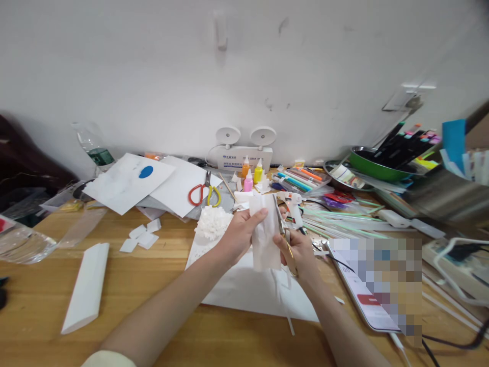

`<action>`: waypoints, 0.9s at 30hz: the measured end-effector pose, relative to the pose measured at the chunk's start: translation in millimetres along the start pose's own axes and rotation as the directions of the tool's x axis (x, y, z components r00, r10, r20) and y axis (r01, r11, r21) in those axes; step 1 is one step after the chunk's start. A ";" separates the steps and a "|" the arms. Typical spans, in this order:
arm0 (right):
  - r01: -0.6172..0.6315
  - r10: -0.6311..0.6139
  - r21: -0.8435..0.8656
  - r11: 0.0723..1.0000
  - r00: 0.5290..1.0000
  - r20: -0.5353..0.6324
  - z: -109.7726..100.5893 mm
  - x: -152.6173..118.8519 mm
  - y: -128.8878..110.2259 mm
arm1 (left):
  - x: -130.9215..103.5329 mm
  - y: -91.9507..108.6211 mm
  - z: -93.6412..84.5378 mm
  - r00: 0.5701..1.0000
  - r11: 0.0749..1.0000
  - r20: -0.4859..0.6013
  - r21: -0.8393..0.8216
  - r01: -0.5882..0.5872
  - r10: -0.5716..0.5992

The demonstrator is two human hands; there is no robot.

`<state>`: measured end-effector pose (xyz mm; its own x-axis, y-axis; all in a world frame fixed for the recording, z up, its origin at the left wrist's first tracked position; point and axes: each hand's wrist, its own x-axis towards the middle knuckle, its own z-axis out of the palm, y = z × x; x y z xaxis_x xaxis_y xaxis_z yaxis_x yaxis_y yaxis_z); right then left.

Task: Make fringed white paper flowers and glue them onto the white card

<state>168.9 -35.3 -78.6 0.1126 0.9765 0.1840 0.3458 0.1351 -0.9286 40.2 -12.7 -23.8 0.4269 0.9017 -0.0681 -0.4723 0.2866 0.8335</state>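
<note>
My left hand (240, 233) pinches a folded piece of thin white paper (265, 234) and holds it upright above the wooden table. My right hand (299, 248) grips a pair of gold-handled scissors (281, 228), whose blades point up along the paper's right edge. Narrow white paper strips hang and lie just below the paper. Under both hands lies a large white sheet (248, 290). A fluffy white paper ball (213, 222) sits just left of my left hand.
Red-and-yellow scissors (204, 193) rest on white sheets at the back. Small paint bottles (252, 173), markers (301, 178), a glue gun (293, 206), straws and a phone (362, 290) crowd the right. A white folded wedge (87, 288) and small white squares (141, 235) lie left.
</note>
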 end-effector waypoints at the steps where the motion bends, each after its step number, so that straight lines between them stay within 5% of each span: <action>1: -0.001 0.001 0.003 1.000 1.000 0.005 0.2 -0.1 0.7 | 0.1 -0.3 -0.4 1.000 1.000 0.000 0.004 0.000 0.000; 14: -0.042 0.040 0.094 0.995 0.999 0.026 -1.6 0.1 5.6 | 1.3 -3.7 -4.4 0.998 0.992 -0.015 0.111 0.056 -0.054; 27: -0.174 0.160 0.132 0.976 0.981 0.106 -2.0 10.3 16.6 | 8.9 10.4 -11.8 0.991 1.000 -0.137 -0.029 0.000 -0.004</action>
<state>177.7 -23.4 -91.5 0.0673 0.9977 -0.0025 0.1945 -0.0155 -0.9808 30.1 2.1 -22.2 0.3194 0.9364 -0.1458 -0.4941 0.2958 0.8175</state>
